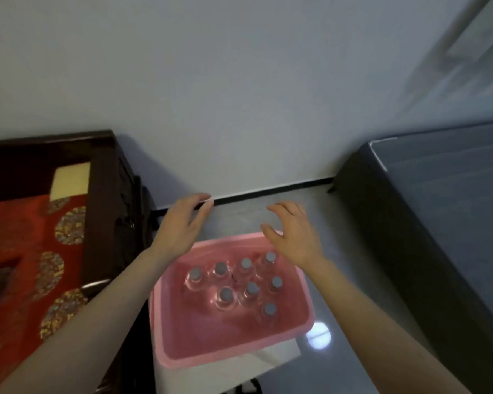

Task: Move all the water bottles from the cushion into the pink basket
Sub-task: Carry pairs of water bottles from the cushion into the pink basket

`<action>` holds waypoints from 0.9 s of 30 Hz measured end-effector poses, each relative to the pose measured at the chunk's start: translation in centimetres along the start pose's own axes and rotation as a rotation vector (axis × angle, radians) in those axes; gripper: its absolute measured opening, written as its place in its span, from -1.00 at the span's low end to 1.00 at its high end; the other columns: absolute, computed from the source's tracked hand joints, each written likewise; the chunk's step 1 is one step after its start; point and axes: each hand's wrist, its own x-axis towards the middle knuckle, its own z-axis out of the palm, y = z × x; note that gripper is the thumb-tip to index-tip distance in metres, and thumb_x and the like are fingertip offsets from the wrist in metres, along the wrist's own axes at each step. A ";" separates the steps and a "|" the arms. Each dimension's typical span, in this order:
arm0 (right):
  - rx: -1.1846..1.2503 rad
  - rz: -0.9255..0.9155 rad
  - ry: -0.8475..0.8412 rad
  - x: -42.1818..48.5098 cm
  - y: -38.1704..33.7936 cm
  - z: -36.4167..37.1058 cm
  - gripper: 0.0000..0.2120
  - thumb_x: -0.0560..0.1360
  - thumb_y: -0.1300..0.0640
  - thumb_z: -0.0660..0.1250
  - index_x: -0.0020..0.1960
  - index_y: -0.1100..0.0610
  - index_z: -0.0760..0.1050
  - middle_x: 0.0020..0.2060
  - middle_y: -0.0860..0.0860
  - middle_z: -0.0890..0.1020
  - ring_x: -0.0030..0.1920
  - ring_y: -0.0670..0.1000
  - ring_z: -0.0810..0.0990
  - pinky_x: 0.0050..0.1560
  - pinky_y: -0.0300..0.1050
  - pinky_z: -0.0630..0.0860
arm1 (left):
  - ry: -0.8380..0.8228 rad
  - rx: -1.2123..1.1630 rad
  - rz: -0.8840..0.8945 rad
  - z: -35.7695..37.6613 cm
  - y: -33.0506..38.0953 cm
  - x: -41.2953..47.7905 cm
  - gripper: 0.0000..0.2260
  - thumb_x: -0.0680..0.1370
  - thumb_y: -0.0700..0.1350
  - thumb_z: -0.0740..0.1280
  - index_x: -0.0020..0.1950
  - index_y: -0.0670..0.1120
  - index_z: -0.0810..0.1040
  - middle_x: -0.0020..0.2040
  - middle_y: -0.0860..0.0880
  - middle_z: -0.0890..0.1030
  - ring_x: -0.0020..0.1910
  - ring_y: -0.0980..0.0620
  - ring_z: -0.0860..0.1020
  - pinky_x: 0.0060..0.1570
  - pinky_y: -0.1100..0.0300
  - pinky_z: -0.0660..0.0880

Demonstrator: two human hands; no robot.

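Nearest the camera, the pink basket [231, 348] is sitting on the grey floor [353, 322], holding eight clear water bottles [226, 297] that are standing upright with grey caps, clustered toward its far side; no labels or writing are readable through the blur. Beyond them, the left hand [180, 223] and right hand [292, 234] are hovering over the basket's far rim, each grip spread and pinching nothing. At the left, the red patterned cushion [26, 245] is lying bare on dark wooden furniture [106, 200].
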 end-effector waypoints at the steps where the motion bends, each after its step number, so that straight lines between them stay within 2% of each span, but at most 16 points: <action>1: 0.000 -0.032 0.051 0.8 -1.3 -1.5 -0.49 0.45 -0.08 0.24 0.28 0.20 0.50 0.22 0.11 0.53 0.28 0.12 0.42 0.26 -0.01 0.38 | 0.064 -0.010 0.002 -1.8 1.6 0.4 -0.59 0.58 0.10 0.16 0.23 -0.14 0.55 0.19 -0.07 0.61 0.21 -0.02 0.52 0.22 0.18 0.35; 5: -0.048 -0.154 0.192 3.2 -5.7 -6.0 -0.42 0.48 -0.18 0.16 0.34 0.18 0.45 0.34 0.14 0.45 0.37 0.16 0.34 0.32 0.08 0.35 | 0.233 0.022 0.021 -8.3 4.9 0.6 -0.61 0.63 0.04 0.15 0.36 -0.15 0.44 0.29 -0.05 0.50 0.31 0.01 0.40 0.32 0.17 0.25; 7: -0.042 -0.207 0.228 3.8 -7.5 -7.9 -0.39 0.48 -0.21 0.12 0.39 0.14 0.39 0.41 0.13 0.39 0.41 0.15 0.28 0.37 0.10 0.31 | 0.337 0.067 0.026 -11.4 5.5 -0.2 -0.57 0.62 0.08 0.15 0.38 -0.16 0.42 0.32 -0.12 0.50 0.33 -0.08 0.41 0.35 0.10 0.27; 10: 0.025 -0.272 0.255 3.6 -10.0 -9.7 -0.44 0.53 -0.15 0.22 0.43 0.11 0.32 0.46 0.07 0.31 0.46 0.08 0.18 0.41 0.06 0.26 | 0.490 0.102 -0.013 -15.7 6.4 -3.2 -0.58 0.63 0.04 0.17 0.41 -0.15 0.39 0.36 -0.14 0.47 0.37 -0.10 0.38 0.31 0.23 0.21; 12: 0.094 -0.333 0.252 2.8 -11.8 -10.1 -0.45 0.53 -0.09 0.27 0.44 0.09 0.29 0.47 0.04 0.28 0.47 0.03 0.15 0.40 -0.02 0.23 | 0.576 0.094 -0.058 -17.9 7.0 -6.8 -0.59 0.63 0.02 0.17 0.44 -0.12 0.36 0.38 -0.11 0.44 0.38 -0.05 0.37 0.31 0.21 0.23; 14: 0.174 -0.411 0.204 1.7 -13.8 -9.8 -0.46 0.53 -0.06 0.29 0.45 0.09 0.29 0.47 0.03 0.27 0.46 -0.01 0.15 0.37 -0.11 0.20 | 0.677 0.093 -0.126 -19.7 7.3 -11.5 -0.59 0.63 0.03 0.17 0.45 -0.08 0.34 0.38 -0.06 0.45 0.37 0.00 0.39 0.31 0.13 0.29; 16: 0.260 -0.451 0.147 0.6 -15.9 -8.6 -0.46 0.53 -0.03 0.31 0.44 0.09 0.30 0.45 0.03 0.29 0.44 -0.01 0.19 0.34 -0.15 0.18 | 0.745 0.100 -0.188 -21.0 7.2 -16.4 -0.59 0.61 0.02 0.21 0.45 -0.02 0.33 0.37 0.00 0.46 0.34 0.08 0.40 0.27 0.15 0.31; 19: 0.352 -0.521 0.030 -2.4 -20.2 -5.5 -0.47 0.52 0.00 0.33 0.43 0.09 0.31 0.42 0.03 0.32 0.41 0.02 0.26 0.36 -0.07 0.25 | 0.827 0.145 -0.356 -22.8 6.2 -25.8 -0.58 0.60 0.04 0.24 0.45 0.07 0.30 0.33 0.14 0.42 0.17 0.19 0.44 0.17 0.13 0.34; 21: 0.395 -0.553 -0.060 -4.7 -23.0 -3.0 -0.46 0.50 -0.02 0.35 0.42 0.07 0.31 0.40 0.01 0.34 0.39 0.02 0.31 0.35 -0.02 0.31 | 0.887 0.143 -0.480 -24.0 5.3 -32.1 -0.59 0.59 0.04 0.26 0.44 0.07 0.32 0.33 0.12 0.43 0.15 0.14 0.48 0.16 0.06 0.39; 24: 0.439 -0.645 -0.180 -8.2 -27.4 0.2 -0.47 0.49 -0.02 0.36 0.40 0.05 0.31 0.35 -0.02 0.37 0.34 0.01 0.35 0.28 -0.07 0.34 | 1.048 0.110 -0.628 -25.8 4.1 -40.7 -0.59 0.53 0.04 0.35 0.36 0.06 0.40 0.29 -0.01 0.52 0.27 -0.04 0.48 0.27 -0.08 0.41; 27: 0.421 -0.757 -0.265 -11.8 -32.6 2.8 -0.48 0.48 -0.03 0.36 0.39 0.01 0.31 0.32 -0.05 0.38 0.33 0.00 0.34 0.25 -0.05 0.37 | 1.200 0.133 -0.722 -27.1 3.8 -49.4 -0.62 0.55 -0.10 0.35 0.35 -0.06 0.43 0.27 -0.09 0.54 0.25 -0.08 0.50 0.26 -0.06 0.41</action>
